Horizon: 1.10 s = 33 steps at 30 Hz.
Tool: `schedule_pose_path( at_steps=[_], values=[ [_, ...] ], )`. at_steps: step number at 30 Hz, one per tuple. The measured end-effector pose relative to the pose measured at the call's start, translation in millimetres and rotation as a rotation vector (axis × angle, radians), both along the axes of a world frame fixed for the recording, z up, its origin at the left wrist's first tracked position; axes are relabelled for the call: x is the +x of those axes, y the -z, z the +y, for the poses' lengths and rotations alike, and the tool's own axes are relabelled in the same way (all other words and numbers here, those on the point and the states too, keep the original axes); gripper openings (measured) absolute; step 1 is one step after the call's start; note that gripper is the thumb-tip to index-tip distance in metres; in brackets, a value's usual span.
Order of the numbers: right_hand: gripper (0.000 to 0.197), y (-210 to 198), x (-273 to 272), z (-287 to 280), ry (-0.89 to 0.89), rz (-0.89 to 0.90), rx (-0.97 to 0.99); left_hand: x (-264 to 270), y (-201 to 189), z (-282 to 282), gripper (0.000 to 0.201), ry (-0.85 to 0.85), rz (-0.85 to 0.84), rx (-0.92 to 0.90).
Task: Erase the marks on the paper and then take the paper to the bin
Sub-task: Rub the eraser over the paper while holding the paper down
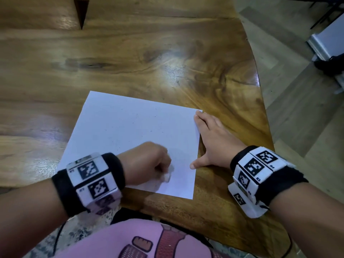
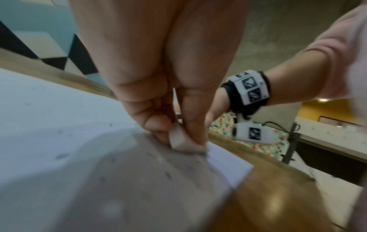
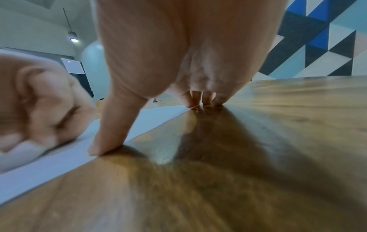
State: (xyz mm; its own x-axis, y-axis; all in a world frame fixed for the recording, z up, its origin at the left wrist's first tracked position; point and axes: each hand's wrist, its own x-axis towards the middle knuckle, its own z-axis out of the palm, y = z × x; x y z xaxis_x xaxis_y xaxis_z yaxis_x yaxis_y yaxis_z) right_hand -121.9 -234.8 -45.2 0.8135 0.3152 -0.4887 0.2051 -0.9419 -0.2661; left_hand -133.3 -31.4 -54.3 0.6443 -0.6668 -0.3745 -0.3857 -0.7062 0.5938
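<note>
While the left hand (image 1: 149, 161) pinches the eraser (image 2: 178, 139) against the paper (image 1: 130, 131) on the table (image 1: 214, 81), the right hand (image 1: 214, 140) lies flat, probably pinning its edge; hard rubbing could crease the sheet.

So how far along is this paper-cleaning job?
Most of the paper already looks clean, with only faint specks. The left hand pinches an eraser against its near corner, and the right hand steadies the edge. Carrying it to the bin is not yet done.
</note>
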Motion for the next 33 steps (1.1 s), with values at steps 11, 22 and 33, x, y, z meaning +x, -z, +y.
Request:
schedule_pose_path(
  at_steps=[11, 22, 33],
  values=[
    [0.132, -0.8, -0.6, -0.8, 0.009, 0.002, 0.011, -5.5, 0.6, 5.0, 0.002, -0.025, 0.058, 0.049],
    [0.132, -1.2, -0.2, -1.3, -0.001, -0.006, 0.007, -8.3, -2.1, 8.8, 0.006, 0.058, -0.02, -0.016],
    [0.132, 0.9, -0.1, -1.8, 0.006, -0.01, 0.011, -4.5, -1.3, 19.1, 0.01, 0.102, 0.01, 0.048]
  ],
)
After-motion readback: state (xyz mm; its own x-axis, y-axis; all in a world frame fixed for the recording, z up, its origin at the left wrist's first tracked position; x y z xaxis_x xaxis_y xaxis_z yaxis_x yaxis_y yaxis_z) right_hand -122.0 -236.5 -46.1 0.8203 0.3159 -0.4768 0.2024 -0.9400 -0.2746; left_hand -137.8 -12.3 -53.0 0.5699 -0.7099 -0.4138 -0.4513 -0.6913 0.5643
